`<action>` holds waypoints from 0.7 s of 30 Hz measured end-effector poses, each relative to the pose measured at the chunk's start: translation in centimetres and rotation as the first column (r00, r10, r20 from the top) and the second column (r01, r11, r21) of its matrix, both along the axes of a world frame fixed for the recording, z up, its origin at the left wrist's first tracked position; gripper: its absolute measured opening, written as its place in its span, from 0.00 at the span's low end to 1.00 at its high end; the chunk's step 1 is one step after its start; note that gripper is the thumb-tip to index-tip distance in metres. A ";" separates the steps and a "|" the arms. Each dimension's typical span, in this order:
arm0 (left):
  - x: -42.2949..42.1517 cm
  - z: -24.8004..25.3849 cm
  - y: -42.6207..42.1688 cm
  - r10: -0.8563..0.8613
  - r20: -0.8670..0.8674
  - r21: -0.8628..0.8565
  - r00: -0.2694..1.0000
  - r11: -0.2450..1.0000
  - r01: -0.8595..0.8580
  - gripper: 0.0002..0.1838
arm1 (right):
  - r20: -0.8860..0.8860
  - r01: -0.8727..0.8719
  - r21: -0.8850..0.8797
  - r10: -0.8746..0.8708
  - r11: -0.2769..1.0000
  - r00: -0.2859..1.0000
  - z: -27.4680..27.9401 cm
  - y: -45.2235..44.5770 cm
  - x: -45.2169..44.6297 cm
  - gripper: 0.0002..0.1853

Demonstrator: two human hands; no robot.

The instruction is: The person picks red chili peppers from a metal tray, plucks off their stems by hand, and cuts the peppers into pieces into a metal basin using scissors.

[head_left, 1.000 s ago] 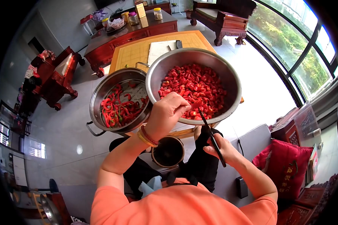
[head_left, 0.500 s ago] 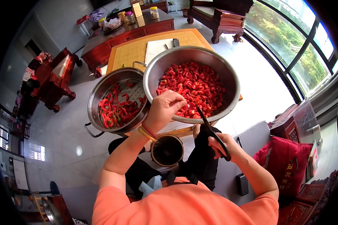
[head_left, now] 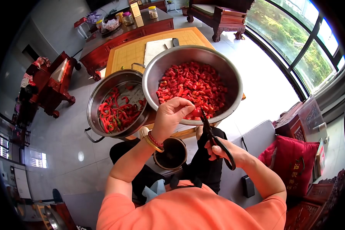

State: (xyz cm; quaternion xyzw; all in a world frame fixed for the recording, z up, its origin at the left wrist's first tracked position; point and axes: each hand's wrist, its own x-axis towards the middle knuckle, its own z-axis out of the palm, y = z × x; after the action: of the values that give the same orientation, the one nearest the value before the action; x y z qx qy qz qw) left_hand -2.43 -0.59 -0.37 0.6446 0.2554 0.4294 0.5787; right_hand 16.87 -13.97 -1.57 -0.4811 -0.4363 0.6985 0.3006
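Note:
Over the near rim of a big metal basin [head_left: 234,100], my left hand [head_left: 172,117] is closed in a pinch. A bright red chili pepper [head_left: 196,112] shows at its fingertips, partly lost against the pile behind. My right hand [head_left: 227,151] is wrapped round the handles of black scissors [head_left: 207,126], whose blades point up at the basin's near edge, close to the pepper. Cut red chili pieces [head_left: 197,82] fill the basin's bottom. Left of it, a steel pot [head_left: 91,103] holds whole red chilies [head_left: 117,115], some with green stems.
Basin and pot rest on a wooden table [head_left: 126,51], with a white board [head_left: 153,51] behind them. A dark round bucket [head_left: 170,166] stands between my legs. To the right lie a red cushion [head_left: 295,161] and a small black box [head_left: 247,186]. Jars [head_left: 153,12] stand on a cabinet beyond.
My left hand has shifted slightly right, its fingertips nearer the scissors. The scissors' blades look closer together now. The whole view has shifted a little.

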 end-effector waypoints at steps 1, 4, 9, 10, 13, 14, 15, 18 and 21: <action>0.0 0.0 0.1 0.001 -0.012 0.011 1.000 1.000 -0.001 0.03 | 0.006 0.001 0.011 -0.001 1.000 1.000 0.0 -0.1 0.0 0.31; 0.1 0.0 0.4 0.008 -0.059 0.027 0.998 1.000 -0.007 0.03 | 0.027 0.008 0.007 -0.008 1.000 1.000 0.5 -0.2 -0.1 0.29; 0.3 -0.9 0.9 0.012 -0.137 0.047 0.990 0.999 -0.005 0.03 | 0.053 0.068 -0.009 -0.067 0.998 0.996 1.6 -0.1 -0.4 0.28; 0.4 -1.0 0.9 0.048 -0.152 0.130 0.987 0.991 -0.028 0.03 | 0.036 0.088 -0.018 -0.087 0.996 0.996 1.6 0.0 -0.5 0.28; 0.7 -1.6 0.8 0.133 -0.121 0.206 0.984 0.973 -0.107 0.04 | -0.011 0.181 -0.062 -0.182 0.982 0.983 0.6 0.2 -0.7 0.29; 0.7 -1.8 1.0 0.147 -0.071 0.117 0.987 0.984 -0.138 0.04 | -0.065 0.176 -0.128 -0.185 0.976 0.981 0.3 0.2 -0.6 0.28; 0.7 -1.9 1.2 0.166 -0.021 0.025 0.986 0.986 -0.166 0.04 | -0.101 0.163 -0.138 -0.178 0.977 0.979 0.0 0.1 -0.5 0.28; 0.6 -1.7 1.1 0.264 -0.033 0.079 0.964 0.962 -0.261 0.04 | -0.197 0.071 -0.138 -0.098 0.988 0.975 -0.3 -0.4 -0.4 0.27; 1.1 -1.8 0.6 0.339 -0.005 0.106 0.941 0.936 -0.336 0.04 | -0.176 0.084 -0.146 -0.110 0.986 0.978 -0.2 -0.9 -1.4 0.27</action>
State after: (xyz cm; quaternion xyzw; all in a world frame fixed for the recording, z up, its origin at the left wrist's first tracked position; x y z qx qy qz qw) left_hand -1.33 -0.03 -2.16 0.6254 0.3463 0.5274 0.4591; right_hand 15.44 -14.82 -1.75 -0.4551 -0.3334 0.7528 0.3393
